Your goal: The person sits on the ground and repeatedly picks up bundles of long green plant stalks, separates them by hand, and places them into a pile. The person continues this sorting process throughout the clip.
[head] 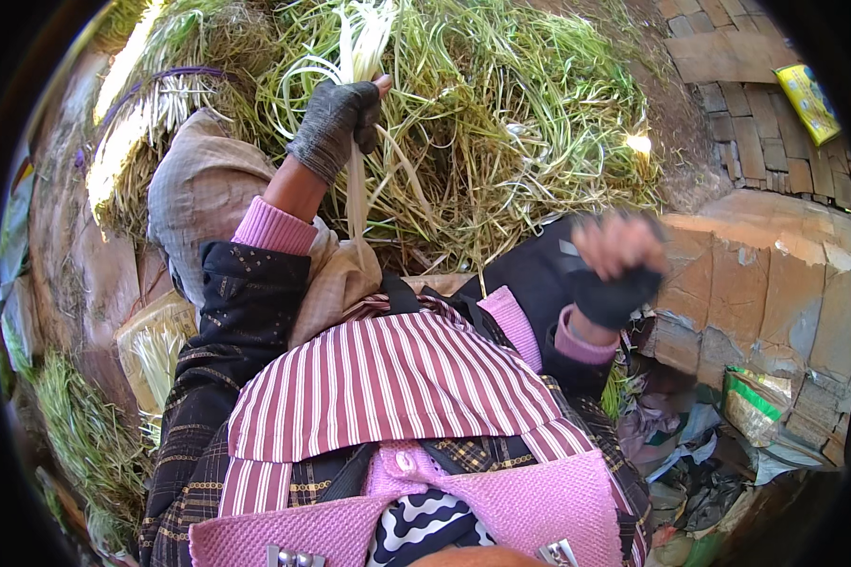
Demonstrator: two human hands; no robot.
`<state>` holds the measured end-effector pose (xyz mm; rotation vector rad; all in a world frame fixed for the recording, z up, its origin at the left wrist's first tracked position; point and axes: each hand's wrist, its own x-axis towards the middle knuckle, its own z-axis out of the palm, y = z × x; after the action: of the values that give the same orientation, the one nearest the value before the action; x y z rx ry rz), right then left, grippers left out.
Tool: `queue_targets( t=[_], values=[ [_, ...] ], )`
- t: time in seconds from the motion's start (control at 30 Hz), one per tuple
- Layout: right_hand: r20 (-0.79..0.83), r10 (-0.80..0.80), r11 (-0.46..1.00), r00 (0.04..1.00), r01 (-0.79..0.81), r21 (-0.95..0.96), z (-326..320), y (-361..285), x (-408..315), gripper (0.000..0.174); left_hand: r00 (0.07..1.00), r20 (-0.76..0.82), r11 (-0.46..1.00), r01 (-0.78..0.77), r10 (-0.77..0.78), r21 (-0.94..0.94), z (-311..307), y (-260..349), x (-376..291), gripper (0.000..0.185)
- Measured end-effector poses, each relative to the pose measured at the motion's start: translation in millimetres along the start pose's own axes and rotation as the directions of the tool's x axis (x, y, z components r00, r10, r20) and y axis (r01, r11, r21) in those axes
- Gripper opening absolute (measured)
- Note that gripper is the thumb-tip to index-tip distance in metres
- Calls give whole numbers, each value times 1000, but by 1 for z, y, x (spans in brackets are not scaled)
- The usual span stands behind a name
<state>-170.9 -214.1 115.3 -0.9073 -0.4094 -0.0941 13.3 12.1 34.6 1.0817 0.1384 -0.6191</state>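
Observation:
My left hand, in a dark fingerless knit glove, is closed around a bunch of pale plant stalks. Their whitish ends stick up above the fist and a few long strands hang down below it. My right hand, in a black fingerless glove, is blurred above my right leg; its fingers look curled, and whether it holds anything is not clear. A large heap of loose green and yellowish stalks lies on the ground before me, beyond my lap.
A bundle of stalks bound with a purple tie lies at the upper left. Flattened cardboard covers the right side, near a green and white bag. A yellow packet rests on brick paving. More green stalks lie at the lower left.

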Motion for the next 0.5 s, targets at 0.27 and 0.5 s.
queue_targets(
  t=[0.27, 0.5],
  values=[
    [-113, 421, 707, 900, -403, -581, -23, 116, 9, 59, 996, 68, 998, -51, 49, 22, 0, -3, -6, 30],
    [-209, 322, 714, 923, -382, -587, 7, 119, 25, 43, 993, 69, 995, -96, 93, 34, 11, -11, -7, 23]
  ],
)
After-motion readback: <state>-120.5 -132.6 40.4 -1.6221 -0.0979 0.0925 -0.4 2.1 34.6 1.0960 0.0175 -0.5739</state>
